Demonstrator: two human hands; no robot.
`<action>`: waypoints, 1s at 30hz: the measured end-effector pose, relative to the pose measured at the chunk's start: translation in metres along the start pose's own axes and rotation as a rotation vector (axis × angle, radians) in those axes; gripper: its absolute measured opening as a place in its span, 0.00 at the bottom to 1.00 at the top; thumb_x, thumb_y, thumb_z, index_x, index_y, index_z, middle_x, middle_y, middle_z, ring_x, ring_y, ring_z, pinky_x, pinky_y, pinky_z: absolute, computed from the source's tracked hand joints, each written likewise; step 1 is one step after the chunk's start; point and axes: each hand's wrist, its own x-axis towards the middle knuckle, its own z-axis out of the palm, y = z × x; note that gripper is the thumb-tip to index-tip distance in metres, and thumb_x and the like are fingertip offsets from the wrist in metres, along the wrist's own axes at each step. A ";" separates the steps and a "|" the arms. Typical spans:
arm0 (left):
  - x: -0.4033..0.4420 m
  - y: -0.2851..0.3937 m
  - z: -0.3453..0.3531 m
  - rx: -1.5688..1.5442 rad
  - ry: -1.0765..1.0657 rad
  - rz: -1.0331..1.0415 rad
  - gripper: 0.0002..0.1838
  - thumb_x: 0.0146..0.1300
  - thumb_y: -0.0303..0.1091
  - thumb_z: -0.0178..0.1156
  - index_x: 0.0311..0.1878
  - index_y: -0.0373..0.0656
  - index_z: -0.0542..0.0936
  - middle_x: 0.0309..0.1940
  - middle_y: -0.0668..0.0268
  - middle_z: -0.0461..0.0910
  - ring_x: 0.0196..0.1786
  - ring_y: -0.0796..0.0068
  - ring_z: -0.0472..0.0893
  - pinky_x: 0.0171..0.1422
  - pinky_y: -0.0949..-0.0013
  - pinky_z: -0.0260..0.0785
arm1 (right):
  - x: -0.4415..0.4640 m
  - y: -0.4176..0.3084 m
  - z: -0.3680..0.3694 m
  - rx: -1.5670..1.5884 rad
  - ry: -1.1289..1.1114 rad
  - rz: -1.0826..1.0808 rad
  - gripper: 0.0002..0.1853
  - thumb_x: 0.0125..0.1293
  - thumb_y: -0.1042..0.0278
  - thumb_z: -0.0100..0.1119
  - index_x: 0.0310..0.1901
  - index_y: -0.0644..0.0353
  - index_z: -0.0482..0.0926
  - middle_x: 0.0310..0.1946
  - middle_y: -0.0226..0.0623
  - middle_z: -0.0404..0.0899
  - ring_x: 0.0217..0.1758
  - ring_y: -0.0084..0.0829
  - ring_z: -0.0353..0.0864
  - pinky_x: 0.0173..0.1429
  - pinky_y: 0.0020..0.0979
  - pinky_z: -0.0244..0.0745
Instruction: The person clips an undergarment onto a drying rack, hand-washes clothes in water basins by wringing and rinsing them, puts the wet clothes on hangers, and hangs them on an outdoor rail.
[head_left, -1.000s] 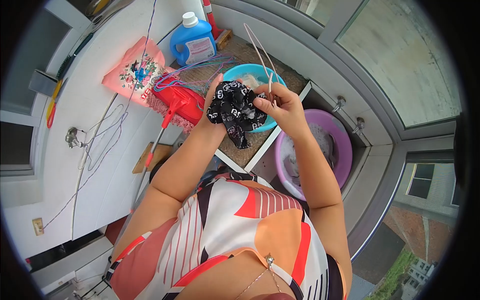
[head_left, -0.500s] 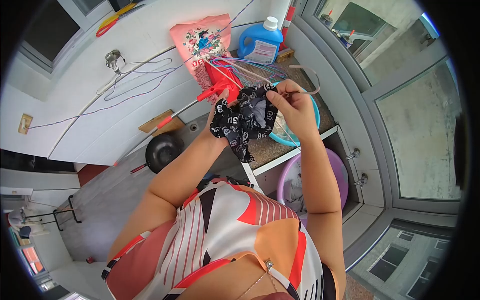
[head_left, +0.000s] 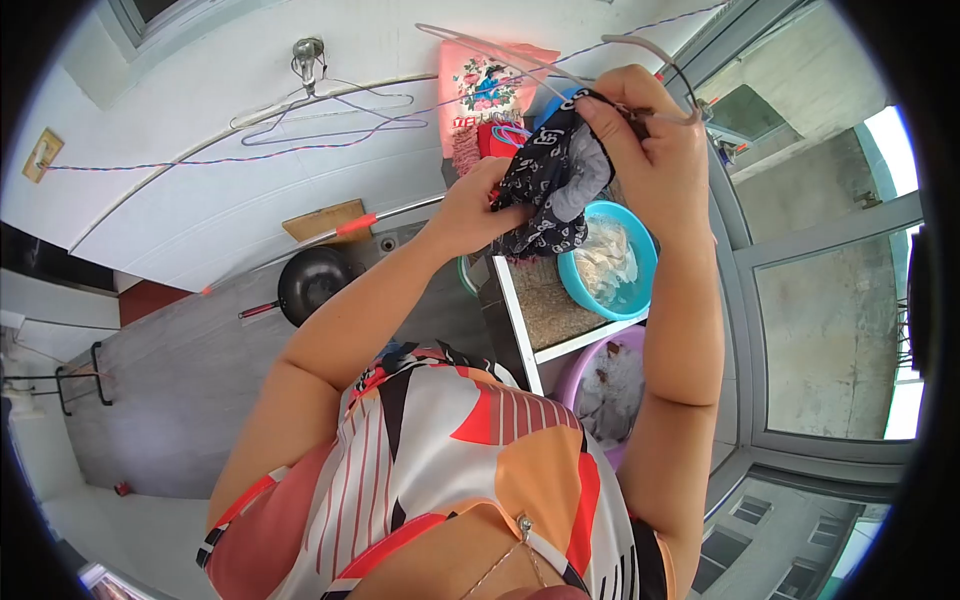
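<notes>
A small black garment with white print (head_left: 540,190), its grey inside showing, hangs between my two hands above the counter. On its near left side, my left hand (head_left: 478,208) is closed on the cloth. My right hand (head_left: 655,150), raised higher, pinches the garment's upper edge and also holds a pale clothes hanger (head_left: 640,42). The hanger's hook curves over that hand, and its long bar reaches left above the cloth. Below the garment, a turquoise basin (head_left: 652,275) holds water and light cloth.
A purple tub (head_left: 572,385) with grey cloth stands under the stone counter (head_left: 545,325). On the left are a wok (head_left: 312,285) and a red-and-silver pole (head_left: 370,222). A striped cord (head_left: 250,160) crosses the wall, near hangers (head_left: 340,135). Behind my hands is a pink bag (head_left: 480,85).
Both hands have moved up and right in the view with the garment and hanger. The garment is spread wider, and the view has shifted, showing more of the basin and tub.
</notes>
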 end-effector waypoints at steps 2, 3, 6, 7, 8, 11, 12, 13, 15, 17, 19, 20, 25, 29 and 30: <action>0.006 -0.034 -0.016 -0.027 -0.008 -0.188 0.14 0.55 0.26 0.62 0.47 0.41 0.77 0.41 0.68 0.76 0.44 0.75 0.76 0.48 0.71 0.68 | 0.011 -0.008 0.003 -0.144 0.091 -0.029 0.06 0.58 0.68 0.63 0.33 0.59 0.76 0.19 0.34 0.74 0.21 0.27 0.73 0.28 0.26 0.67; 0.010 -0.046 -0.025 -0.038 -0.021 -0.277 0.13 0.55 0.24 0.62 0.45 0.40 0.77 0.41 0.68 0.77 0.44 0.72 0.76 0.47 0.70 0.69 | 0.016 -0.010 0.001 -0.268 0.132 -0.036 0.06 0.59 0.65 0.61 0.33 0.55 0.75 0.18 0.33 0.76 0.20 0.32 0.74 0.25 0.29 0.67; -0.003 -0.060 -0.081 0.699 0.296 0.115 0.13 0.53 0.27 0.61 0.43 0.44 0.78 0.39 0.61 0.79 0.42 0.58 0.79 0.46 0.60 0.71 | 0.021 0.006 -0.011 -0.578 0.288 0.013 0.05 0.59 0.62 0.59 0.33 0.50 0.74 0.18 0.33 0.78 0.20 0.40 0.77 0.24 0.34 0.67; -0.007 -0.067 -0.104 0.863 0.343 0.109 0.11 0.54 0.27 0.60 0.41 0.44 0.78 0.38 0.60 0.79 0.41 0.55 0.79 0.44 0.58 0.72 | 0.022 0.016 -0.013 -0.672 0.350 0.040 0.05 0.59 0.62 0.59 0.33 0.49 0.73 0.18 0.33 0.78 0.21 0.41 0.78 0.24 0.36 0.68; -0.006 -0.053 -0.120 0.813 0.285 -0.168 0.09 0.56 0.29 0.58 0.41 0.43 0.77 0.39 0.60 0.79 0.40 0.55 0.80 0.44 0.58 0.73 | 0.020 0.024 -0.013 -0.700 0.328 0.064 0.05 0.59 0.62 0.58 0.33 0.49 0.73 0.18 0.33 0.78 0.22 0.41 0.79 0.25 0.36 0.68; 0.009 -0.029 -0.157 0.165 0.343 -0.555 0.08 0.61 0.32 0.55 0.41 0.41 0.74 0.41 0.59 0.77 0.43 0.55 0.80 0.45 0.55 0.74 | 0.011 0.042 0.002 -0.746 0.251 0.165 0.05 0.58 0.61 0.58 0.33 0.49 0.73 0.18 0.32 0.79 0.25 0.43 0.80 0.27 0.40 0.70; 0.016 -0.028 -0.165 -0.134 0.397 -0.597 0.09 0.62 0.34 0.55 0.42 0.41 0.74 0.41 0.58 0.77 0.45 0.55 0.80 0.46 0.54 0.75 | 0.007 0.043 0.009 -0.692 0.223 0.209 0.06 0.58 0.60 0.58 0.33 0.49 0.73 0.19 0.32 0.79 0.25 0.43 0.80 0.28 0.40 0.70; 0.022 -0.026 -0.173 -0.467 0.393 -0.602 0.09 0.63 0.34 0.54 0.43 0.40 0.73 0.40 0.57 0.77 0.46 0.58 0.80 0.47 0.53 0.75 | 0.005 0.043 0.016 -0.637 0.196 0.247 0.07 0.58 0.60 0.58 0.33 0.49 0.73 0.19 0.32 0.79 0.26 0.43 0.80 0.29 0.40 0.71; 0.026 -0.008 -0.180 -0.860 0.390 -0.598 0.08 0.63 0.35 0.54 0.40 0.41 0.72 0.38 0.59 0.77 0.48 0.64 0.79 0.49 0.53 0.74 | -0.002 0.042 0.030 -0.543 0.116 0.346 0.08 0.56 0.58 0.58 0.31 0.51 0.73 0.21 0.34 0.80 0.28 0.42 0.80 0.31 0.41 0.72; 0.030 0.005 -0.186 -0.594 0.412 -0.531 0.08 0.62 0.36 0.56 0.38 0.42 0.73 0.38 0.62 0.77 0.49 0.68 0.78 0.49 0.54 0.74 | -0.008 0.050 0.038 -0.566 0.127 0.399 0.08 0.55 0.59 0.58 0.31 0.51 0.73 0.21 0.34 0.79 0.28 0.42 0.80 0.31 0.40 0.72; 0.036 0.001 -0.193 -0.213 0.403 -0.439 0.07 0.60 0.34 0.59 0.38 0.43 0.76 0.37 0.67 0.78 0.46 0.73 0.79 0.50 0.58 0.73 | -0.016 0.067 0.042 -0.533 0.157 0.439 0.08 0.53 0.59 0.58 0.29 0.52 0.73 0.21 0.34 0.79 0.27 0.42 0.80 0.32 0.40 0.72; 0.035 0.000 -0.196 -0.279 0.350 -0.475 0.07 0.59 0.33 0.60 0.39 0.43 0.76 0.36 0.67 0.79 0.45 0.74 0.79 0.50 0.59 0.73 | -0.019 0.072 0.044 -0.508 0.164 0.452 0.08 0.52 0.59 0.58 0.29 0.52 0.73 0.20 0.34 0.79 0.27 0.42 0.80 0.33 0.40 0.72; 0.034 0.016 -0.194 -0.642 0.120 -0.456 0.09 0.55 0.25 0.61 0.41 0.41 0.77 0.34 0.66 0.80 0.41 0.75 0.80 0.51 0.67 0.72 | -0.030 0.085 0.049 -0.454 0.166 0.538 0.09 0.50 0.59 0.60 0.29 0.53 0.75 0.20 0.34 0.78 0.27 0.40 0.80 0.33 0.38 0.73; 0.017 0.035 -0.182 -0.605 -0.039 -0.285 0.08 0.54 0.19 0.59 0.38 0.38 0.78 0.35 0.66 0.79 0.39 0.75 0.78 0.49 0.71 0.70 | -0.043 0.106 0.052 -0.292 0.133 0.629 0.10 0.49 0.61 0.60 0.33 0.52 0.79 0.20 0.35 0.78 0.27 0.36 0.80 0.34 0.36 0.72; 0.015 0.037 -0.179 -0.514 -0.058 -0.264 0.08 0.53 0.18 0.59 0.37 0.38 0.78 0.35 0.67 0.79 0.38 0.75 0.78 0.49 0.71 0.70 | -0.046 0.107 0.051 -0.266 0.105 0.645 0.11 0.49 0.61 0.60 0.35 0.52 0.80 0.20 0.35 0.77 0.27 0.35 0.80 0.34 0.36 0.72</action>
